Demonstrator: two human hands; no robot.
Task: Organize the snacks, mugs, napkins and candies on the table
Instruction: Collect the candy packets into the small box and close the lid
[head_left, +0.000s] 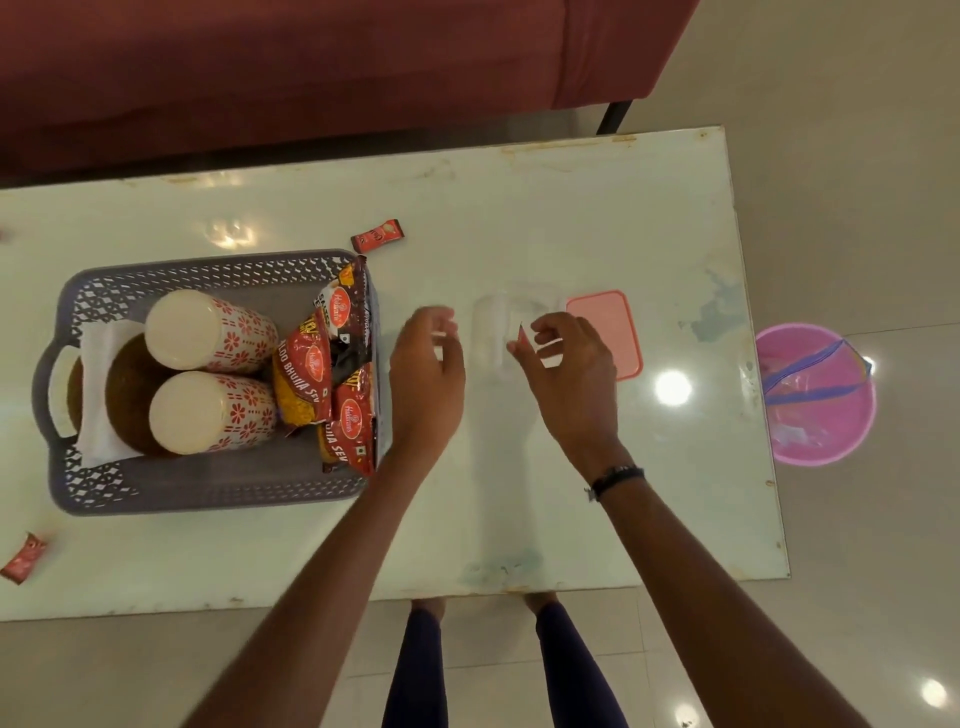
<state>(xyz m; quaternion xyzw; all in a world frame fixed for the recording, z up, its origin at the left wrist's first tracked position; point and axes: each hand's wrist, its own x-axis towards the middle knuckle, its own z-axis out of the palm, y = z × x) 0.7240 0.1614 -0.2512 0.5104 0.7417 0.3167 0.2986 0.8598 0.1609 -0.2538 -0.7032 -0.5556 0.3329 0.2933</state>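
Table (519, 493), pale and glossy, rectangular, with worn edges and light glare. Basket (208, 491), grey perforated plastic, at the left part of the tabletop; it holds two mugs, several snack packets and a napkin. Mugs (208, 332), white with red flower print, lie side by side, pale round ends toward the camera, the second (210, 413) just nearer than the first. Napkin (98, 384), white, folded, at the basket's left end beside the mugs, over something brown and round that cannot be identified. Snack packets (332, 364), red and yellow, stand crowded against the basket's right wall. Candy (377, 235), red wrapper, loose on the table just beyond the basket's far right corner; another candy (23, 557) near the front left edge. Clear container (498, 332), just beyond the hands, faint and blurred. Pink lid (618, 332), flat on the table, beside the container's right side. Left hand (428, 374), fingers loosely curled and slightly apart, holding nothing visible. Right hand (569, 358), fingertips pinched on a small red wrapper (521, 335) over the container; black band on the wrist. Pink bucket (815, 395), on the floor off the table's right end.
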